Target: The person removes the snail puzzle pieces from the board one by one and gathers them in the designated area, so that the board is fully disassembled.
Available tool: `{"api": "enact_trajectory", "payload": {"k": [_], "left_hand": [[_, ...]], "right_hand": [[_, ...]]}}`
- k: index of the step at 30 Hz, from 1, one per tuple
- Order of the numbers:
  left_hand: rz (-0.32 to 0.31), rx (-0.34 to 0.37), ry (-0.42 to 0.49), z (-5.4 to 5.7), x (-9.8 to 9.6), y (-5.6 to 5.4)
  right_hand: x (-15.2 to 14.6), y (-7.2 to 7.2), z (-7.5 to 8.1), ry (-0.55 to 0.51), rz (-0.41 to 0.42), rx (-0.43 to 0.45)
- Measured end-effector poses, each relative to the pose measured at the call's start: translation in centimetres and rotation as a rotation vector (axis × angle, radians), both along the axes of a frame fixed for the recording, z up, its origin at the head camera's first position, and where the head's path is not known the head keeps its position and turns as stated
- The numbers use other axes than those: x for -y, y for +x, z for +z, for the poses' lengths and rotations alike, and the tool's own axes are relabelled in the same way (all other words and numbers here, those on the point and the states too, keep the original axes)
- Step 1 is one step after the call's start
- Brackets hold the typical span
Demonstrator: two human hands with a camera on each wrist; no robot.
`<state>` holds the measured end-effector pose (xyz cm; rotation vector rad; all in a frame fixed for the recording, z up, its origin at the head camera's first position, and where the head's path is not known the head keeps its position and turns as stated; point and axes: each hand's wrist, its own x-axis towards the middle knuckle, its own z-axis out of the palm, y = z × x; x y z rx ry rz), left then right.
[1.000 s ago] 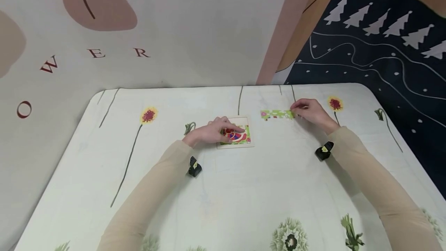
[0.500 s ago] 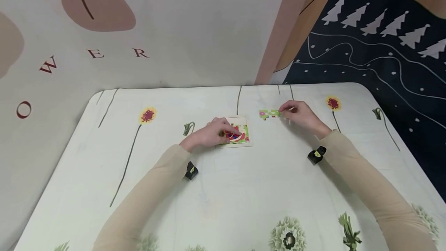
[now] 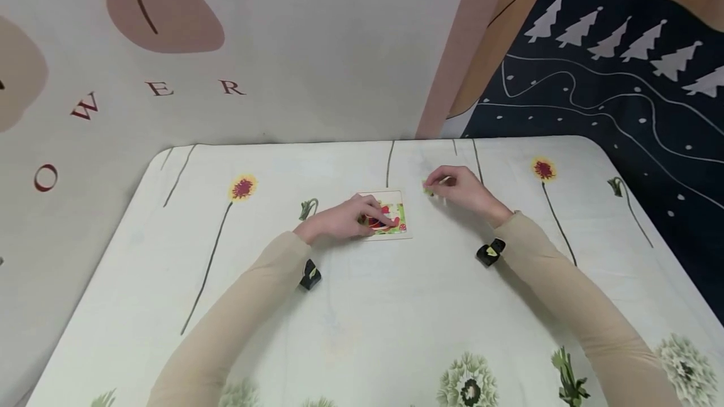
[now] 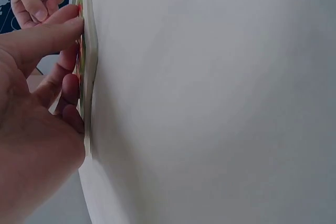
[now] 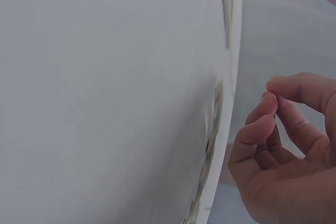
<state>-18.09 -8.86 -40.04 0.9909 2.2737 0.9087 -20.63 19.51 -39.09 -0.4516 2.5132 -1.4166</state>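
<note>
A small puzzle board with a pale frame and a red, blue and green picture lies flat on the table. My left hand rests over its left side, thumb near the lower edge, index finger stretched across the picture. In the left wrist view its fingertips press on the board's face. To the right, my right hand hovers just above a row of green puzzle pieces, thumb and index tips meeting, nothing visible between them. From the head view that hand hides most of the row, leaving a green bit showing.
A white tablecloth printed with flowers and stems covers the table. Behind the table's far edge hangs a pale printed curtain, with a dark one showing white trees at the right. Each wrist wears a small black camera.
My right hand has moved left along the row of green pieces, from its right end to its left end. The left hand stays on the board, with its index finger slightly lower.
</note>
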Motion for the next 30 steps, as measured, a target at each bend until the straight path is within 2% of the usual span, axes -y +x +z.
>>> {"api": "enact_trajectory", "payload": {"k": [6, 17, 30], "left_hand": [[-0.025, 0.042, 0.015, 0.1, 0.2, -0.4], [-0.009, 0.090, -0.007, 0.2, 0.2, -0.6], [-0.008, 0.081, -0.011, -0.2, 0.3, -0.6]], "right_hand": [[1.5, 0.0, -0.1, -0.004, 0.044, -0.034], [3.3, 0.3, -0.4, 0.083, 0.053, 0.005], [4.4, 0.7, -0.2, 0.158, 0.146, 0.122]]}}
